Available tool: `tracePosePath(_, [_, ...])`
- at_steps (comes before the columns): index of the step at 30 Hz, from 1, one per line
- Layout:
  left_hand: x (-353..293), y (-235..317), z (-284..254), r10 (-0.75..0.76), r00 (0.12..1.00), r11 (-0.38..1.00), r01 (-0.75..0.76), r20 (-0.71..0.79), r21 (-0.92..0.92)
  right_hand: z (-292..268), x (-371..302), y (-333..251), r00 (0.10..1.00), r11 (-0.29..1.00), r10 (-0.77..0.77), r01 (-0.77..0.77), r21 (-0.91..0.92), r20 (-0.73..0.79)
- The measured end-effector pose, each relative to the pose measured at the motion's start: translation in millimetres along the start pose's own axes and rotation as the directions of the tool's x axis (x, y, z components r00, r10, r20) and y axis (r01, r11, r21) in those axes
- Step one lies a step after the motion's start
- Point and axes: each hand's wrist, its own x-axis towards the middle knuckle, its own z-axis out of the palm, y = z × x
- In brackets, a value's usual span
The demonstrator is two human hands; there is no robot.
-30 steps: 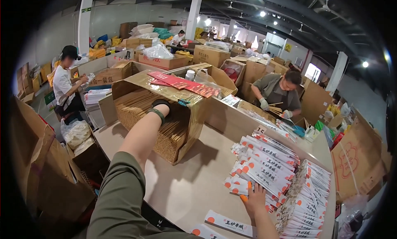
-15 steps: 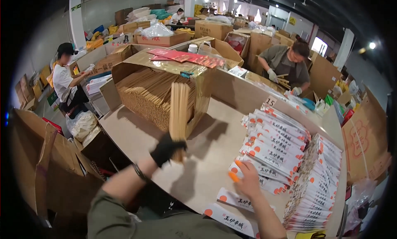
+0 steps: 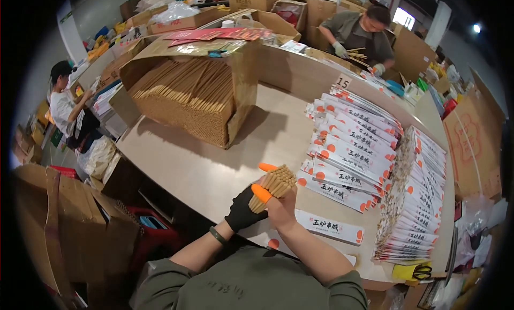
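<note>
Bundle of sticks (image 3: 278, 182) – shifted since the earlier frame from upright in front of the carton (image 3: 246, 95) to the near edge of the counter (image 3: 198, 170), the right hand (image 3: 281, 207) brought from the sleeves to meet it. Left hand (image 3: 244, 211), black-gloved: fingers clenched round the bundle's lower part. Right hand, with orange finger covers (image 3: 261, 193): grasping the same bundle, ends upward. Done, by appearance: tall sleeve stack (image 3: 411, 219) at far right, stick ends seeming to show. Remaining: carton stock (image 3: 179, 98), plentiful; flat sleeve (image 3: 329, 226) beside the right hand; bundle unsleeved. Fanned sleeves (image 3: 350, 152) – contents unclear.
</note>
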Motion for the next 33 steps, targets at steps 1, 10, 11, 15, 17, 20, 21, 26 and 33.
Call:
tracePosePath(1, [1.0,1.7,0.5,-0.036,0.996,0.984,0.050,0.084,-0.172,-0.2,5.2,-5.2,0.992,0.990,-0.112,0.116,-0.085,0.050])
tracePosePath(10, [8.1,6.4,-8.3,-0.363,0.857,0.084,0.422,0.366,-0.903,-103.8,-13.1,-42.3,0.997,0.694,0.070,-0.017,-0.720,0.044])
tracePosePath(11, [8.3,0.3,-15.4,-0.363,0.841,0.073,0.455,0.401,-0.888,-123.8,-30.1,-32.3,0.973,0.564,0.104,0.113,-0.818,0.206])
tracePosePath(15, [6.7,6.6,-15.4,-0.405,0.787,0.077,0.536,0.465,-0.840,-141.5,-60.3,-10.4,0.835,0.263,0.126,0.492,-0.830,0.535])
tracePosePath(17, [7.2,8.4,-11.8,-0.405,0.768,0.065,0.565,0.496,-0.822,-141.4,-64.2,-0.6,0.841,0.247,0.115,0.491,-0.836,0.528])
tracePosePath(20, [12.5,15.0,0.6,-0.408,0.770,0.112,0.576,0.491,-0.810,-137.1,-71.3,7.0,0.869,0.171,0.082,0.470,-0.866,0.488])
tracePosePath(21, [13.5,17.9,1.6,-0.455,0.773,0.166,0.562,0.442,-0.811,-135.5,-72.8,9.3,0.890,0.110,0.060,0.445,-0.889,0.452])
tracePosePath(26, [15.7,16.5,4.2,-0.517,0.781,0.270,0.538,0.352,-0.798,-134.8,-80.8,20.6,0.891,0.109,0.019,0.450,-0.886,0.454])
tracePosePath(33, [9.0,12.0,-7.3,-0.540,0.833,0.615,0.487,0.119,-0.620,-130.8,-83.9,14.7,0.960,0.348,-0.181,0.265,-0.899,0.213])
